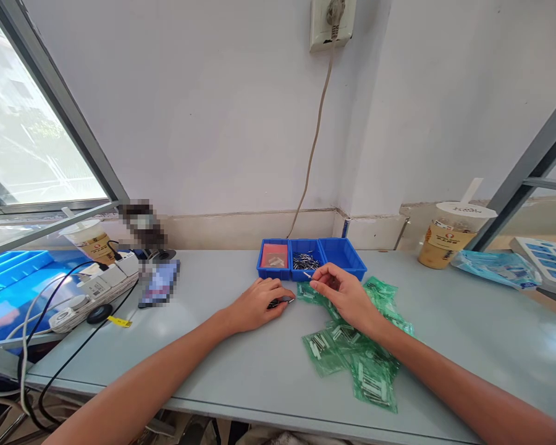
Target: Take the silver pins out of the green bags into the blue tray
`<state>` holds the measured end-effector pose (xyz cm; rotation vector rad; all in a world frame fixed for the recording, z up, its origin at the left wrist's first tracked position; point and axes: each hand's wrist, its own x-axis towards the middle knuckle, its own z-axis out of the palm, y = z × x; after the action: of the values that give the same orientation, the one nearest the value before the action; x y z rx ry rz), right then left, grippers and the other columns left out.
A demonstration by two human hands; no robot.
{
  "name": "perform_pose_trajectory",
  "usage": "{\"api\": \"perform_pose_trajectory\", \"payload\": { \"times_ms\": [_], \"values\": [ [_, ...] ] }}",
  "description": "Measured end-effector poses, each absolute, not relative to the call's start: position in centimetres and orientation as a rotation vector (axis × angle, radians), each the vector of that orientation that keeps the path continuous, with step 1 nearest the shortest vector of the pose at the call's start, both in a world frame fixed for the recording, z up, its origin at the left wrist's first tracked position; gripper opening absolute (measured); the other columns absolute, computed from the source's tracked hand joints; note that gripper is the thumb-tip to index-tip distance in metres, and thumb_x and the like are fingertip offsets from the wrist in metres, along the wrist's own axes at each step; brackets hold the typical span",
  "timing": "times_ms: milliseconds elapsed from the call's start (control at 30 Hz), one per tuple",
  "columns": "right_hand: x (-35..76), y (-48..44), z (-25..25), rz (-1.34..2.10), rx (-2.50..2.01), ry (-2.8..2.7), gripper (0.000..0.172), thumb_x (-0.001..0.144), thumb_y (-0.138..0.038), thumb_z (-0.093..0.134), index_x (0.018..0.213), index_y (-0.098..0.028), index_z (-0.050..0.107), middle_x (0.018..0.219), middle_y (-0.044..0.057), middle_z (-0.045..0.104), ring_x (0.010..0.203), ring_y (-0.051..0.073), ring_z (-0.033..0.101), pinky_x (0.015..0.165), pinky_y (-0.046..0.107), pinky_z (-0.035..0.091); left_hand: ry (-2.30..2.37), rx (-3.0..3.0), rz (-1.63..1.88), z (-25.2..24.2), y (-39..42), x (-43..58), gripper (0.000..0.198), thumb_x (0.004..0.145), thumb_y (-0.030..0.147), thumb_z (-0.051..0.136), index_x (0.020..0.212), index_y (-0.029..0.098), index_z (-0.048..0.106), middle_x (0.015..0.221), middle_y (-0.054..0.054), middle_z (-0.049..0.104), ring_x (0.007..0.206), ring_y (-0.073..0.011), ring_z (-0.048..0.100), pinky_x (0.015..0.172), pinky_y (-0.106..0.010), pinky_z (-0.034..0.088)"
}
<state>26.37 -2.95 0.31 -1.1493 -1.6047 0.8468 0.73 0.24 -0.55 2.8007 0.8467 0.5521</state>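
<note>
My left hand (258,304) rests on the table with its fingers curled around several small dark metal pins (280,301), whose ends poke out by the thumb. My right hand (343,293) is raised at the front of a blue three-part tray (343,259), pinching a small shiny metal pin (307,275) between thumb and fingertips. Loose metal pins (304,260) fill the tray's middle compartment. A reddish packet (274,256) with small pale pieces lies in the left one. Green plastic bags (373,378) holding pins and white pieces are spread beneath and beside my right forearm.
A white power strip (95,290) with cables and a phone (160,283) are at the left of the grey table (241,377). Drink cups stand at the far left and right (449,238). A blue plastic packet (495,269) lies beside the right cup.
</note>
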Motion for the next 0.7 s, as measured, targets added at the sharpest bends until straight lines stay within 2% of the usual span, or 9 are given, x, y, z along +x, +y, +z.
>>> {"api": "perform_pose_trajectory", "payload": {
  "times_ms": [133,433,700],
  "values": [
    [26.41,-2.89,0.24,0.860,-1.148,-1.596,0.028,0.091,-0.051,0.069,0.092,-0.023,0.064,0.080,0.000,0.060,0.076,0.019,0.054,0.071,0.032,0.046,0.829,2.815,0.543,-0.69,0.34,0.64,0.030,0.107,0.028,0.050,0.131,0.029,0.067,0.103,-0.006,0.063,0.097,-0.0207,0.060,0.087,-0.034,0.043],
    [26.55,-2.72,-0.07,0.854,-1.146,-1.608,0.031,0.091,-0.054,0.070,0.093,-0.023,0.065,0.080,0.001,0.062,0.076,0.019,0.055,0.069,0.032,0.045,0.844,2.774,0.554,-0.70,0.38,0.59,0.017,0.106,0.032,0.053,0.109,0.024,0.067,0.099,-0.004,0.063,0.095,-0.0197,0.058,0.090,-0.034,0.042],
    [26.50,-2.78,0.10,0.855,-1.148,-1.606,0.031,0.090,-0.053,0.071,0.091,-0.023,0.065,0.079,0.001,0.062,0.075,0.019,0.056,0.069,0.032,0.045,0.858,2.743,0.576,-0.76,0.37,0.64,0.014,0.104,0.033,0.056,0.100,0.021,0.060,0.099,-0.003,0.064,0.092,-0.0192,0.058,0.088,-0.033,0.043]
  ]
}}
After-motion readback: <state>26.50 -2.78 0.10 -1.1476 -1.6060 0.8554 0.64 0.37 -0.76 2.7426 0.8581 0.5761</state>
